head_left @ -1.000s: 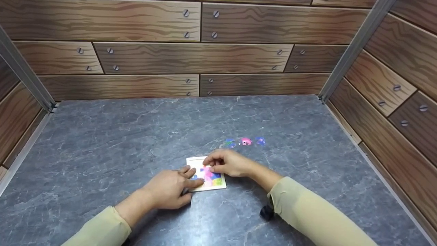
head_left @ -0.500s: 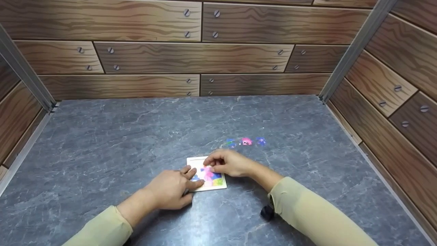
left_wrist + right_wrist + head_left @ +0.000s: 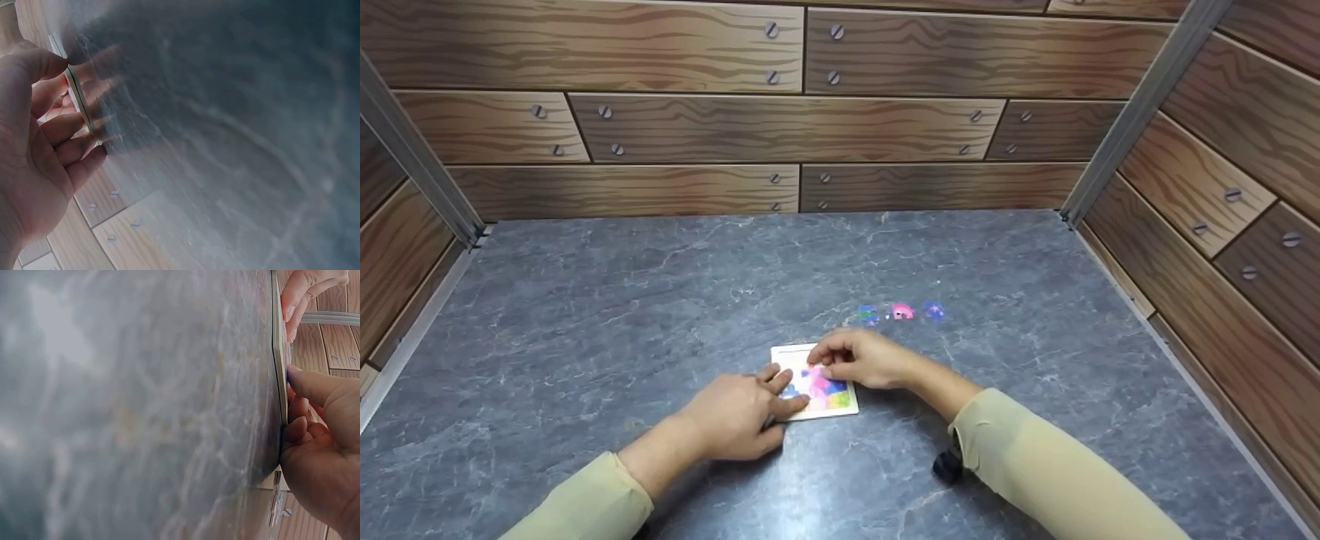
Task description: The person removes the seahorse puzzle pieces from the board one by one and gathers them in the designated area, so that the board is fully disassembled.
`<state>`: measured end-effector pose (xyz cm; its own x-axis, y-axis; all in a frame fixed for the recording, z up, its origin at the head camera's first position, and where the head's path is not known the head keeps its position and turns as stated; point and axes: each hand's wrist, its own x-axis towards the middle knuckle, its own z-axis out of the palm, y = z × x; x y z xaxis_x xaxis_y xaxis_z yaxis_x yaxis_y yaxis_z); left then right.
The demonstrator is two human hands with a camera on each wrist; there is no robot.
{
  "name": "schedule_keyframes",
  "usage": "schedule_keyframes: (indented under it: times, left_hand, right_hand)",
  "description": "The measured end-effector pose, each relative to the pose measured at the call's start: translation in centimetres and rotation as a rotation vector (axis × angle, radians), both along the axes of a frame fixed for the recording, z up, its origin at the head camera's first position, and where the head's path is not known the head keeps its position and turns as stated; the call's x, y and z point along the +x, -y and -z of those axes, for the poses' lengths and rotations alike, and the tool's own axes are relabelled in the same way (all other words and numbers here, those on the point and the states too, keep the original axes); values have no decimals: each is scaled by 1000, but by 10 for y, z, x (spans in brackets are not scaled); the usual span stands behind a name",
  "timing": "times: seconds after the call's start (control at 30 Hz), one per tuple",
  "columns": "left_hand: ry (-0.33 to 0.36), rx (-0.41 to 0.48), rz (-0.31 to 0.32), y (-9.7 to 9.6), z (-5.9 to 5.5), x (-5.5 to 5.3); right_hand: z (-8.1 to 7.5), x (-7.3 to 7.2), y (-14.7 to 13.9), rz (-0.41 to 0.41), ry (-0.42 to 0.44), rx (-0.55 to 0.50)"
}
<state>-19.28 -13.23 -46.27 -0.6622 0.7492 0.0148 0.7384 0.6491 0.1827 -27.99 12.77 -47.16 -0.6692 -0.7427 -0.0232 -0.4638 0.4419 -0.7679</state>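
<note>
A small square jigsaw board (image 3: 791, 353) with a pale rim lies flat on the table, its picture partly filled in pink, blue and yellow-green. My left hand (image 3: 735, 415) rests on its left side with fingers spread over the face; the left wrist view shows thumb and little finger by the board's edge (image 3: 82, 107). From the right, my right hand (image 3: 874, 358) reaches over the board, and its thumb and forefinger pinch a puzzle piece at the pink part, mostly hidden by the fingers. In the right wrist view the thumb (image 3: 309, 385) touches something bluish at the board's face.
Beyond the board, three loose pieces lie in a row: a blue-green one (image 3: 868, 313), a pink one with an eye (image 3: 901, 311) and a blue one with a star (image 3: 934, 310). Wood-patterned walls (image 3: 780, 127) enclose the grey marbled table (image 3: 660, 300) at back and sides.
</note>
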Motion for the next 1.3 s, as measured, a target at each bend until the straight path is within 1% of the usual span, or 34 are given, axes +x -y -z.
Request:
schedule_keyframes:
  times: [0.23,0.5,0.9,1.2,1.3]
  left_hand:
    - [0,-1,-5,0,1,0]
    - [-9,-3,-9,0,1,1]
    - [-5,2,-5,0,1,1]
    - [-9,6,-7,0,1,0]
    - [-17,13,0,0,1,1]
  right_hand:
    - [0,0,0,-6,-11,1]
    - [-2,1,0,-3,-43,19]
    - [-2,0,0,1,-31,28]
    - [0,0,-1,-19,-30,9]
    - [0,0,-1,-21,-25,-3]
